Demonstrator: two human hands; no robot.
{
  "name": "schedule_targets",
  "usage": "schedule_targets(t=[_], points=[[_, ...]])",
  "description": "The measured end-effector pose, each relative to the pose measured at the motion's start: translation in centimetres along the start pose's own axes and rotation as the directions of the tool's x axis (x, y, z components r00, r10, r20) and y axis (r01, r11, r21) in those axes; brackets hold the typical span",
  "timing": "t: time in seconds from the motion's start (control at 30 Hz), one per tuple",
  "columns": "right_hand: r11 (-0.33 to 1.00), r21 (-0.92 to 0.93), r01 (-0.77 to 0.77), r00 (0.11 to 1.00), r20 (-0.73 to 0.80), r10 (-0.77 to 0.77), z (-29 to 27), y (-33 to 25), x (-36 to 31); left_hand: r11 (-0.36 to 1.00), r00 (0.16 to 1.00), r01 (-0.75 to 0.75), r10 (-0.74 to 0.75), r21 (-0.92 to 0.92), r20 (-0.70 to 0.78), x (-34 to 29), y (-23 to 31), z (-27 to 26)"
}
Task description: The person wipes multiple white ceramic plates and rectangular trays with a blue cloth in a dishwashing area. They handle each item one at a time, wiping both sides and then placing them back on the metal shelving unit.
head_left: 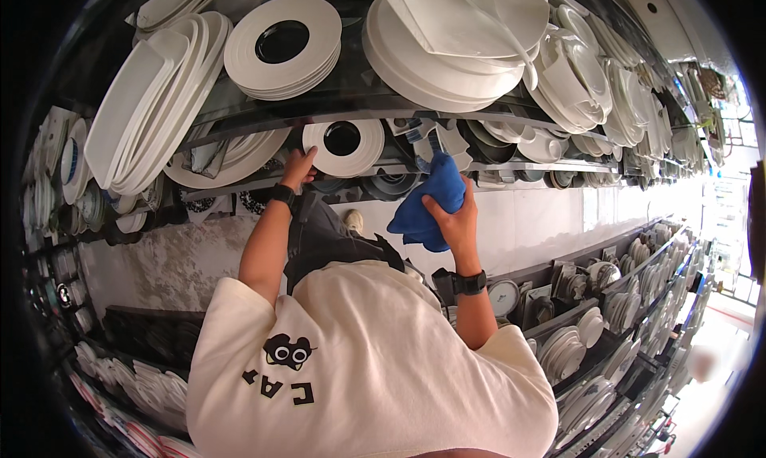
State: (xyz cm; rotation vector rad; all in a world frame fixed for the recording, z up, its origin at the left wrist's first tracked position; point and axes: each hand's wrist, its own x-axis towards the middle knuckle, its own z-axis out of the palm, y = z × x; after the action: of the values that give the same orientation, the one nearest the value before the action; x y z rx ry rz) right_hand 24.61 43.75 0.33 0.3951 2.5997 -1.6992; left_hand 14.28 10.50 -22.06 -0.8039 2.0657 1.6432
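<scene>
On a lower shelf in front of me sits a white wide-rimmed plate (364,154) with a black centre. My left hand (298,169) is at its left edge, thumb and fingers closed on the rim. My right hand (455,215) is wrapped round a bunched blue cloth (431,199), held a little to the right of the plate and apart from it. The cloth's upper end reaches up toward the shelf. Whether more plates lie under the black-centred one is hard to make out.
On the shelf above stand a stack of similar black-centred plates (247,59), long white dishes (148,99) on edge, and large white platters (447,83). Shelves of more white plates (562,354) run behind me on the right. Pale floor (519,219) lies between the shelves.
</scene>
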Motion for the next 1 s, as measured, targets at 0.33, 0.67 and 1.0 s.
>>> schedule_targets(t=[0.33, 0.67, 1.0], points=[[1.000, 0.006, -0.012, 0.999, 0.034, 0.012, 0.5, 0.2, -0.7, 0.980, 0.997, -0.041, 0.054, 0.192, -0.063, 0.1, 0.2, 0.8], [1.000, -0.014, -0.007, 0.998, 0.065, 0.008, 0.9, 0.3, -0.8, 0.658, 0.886, -0.208, 0.441, 0.724, -0.146, 3.2, -2.5, -0.2], [1.000, -0.005, 0.008, 0.996, 0.089, -0.007, 1.1, 1.0, -1.3, 0.979, 0.984, -0.154, 0.141, 0.134, 0.106, -1.5, 2.7, -1.7]])
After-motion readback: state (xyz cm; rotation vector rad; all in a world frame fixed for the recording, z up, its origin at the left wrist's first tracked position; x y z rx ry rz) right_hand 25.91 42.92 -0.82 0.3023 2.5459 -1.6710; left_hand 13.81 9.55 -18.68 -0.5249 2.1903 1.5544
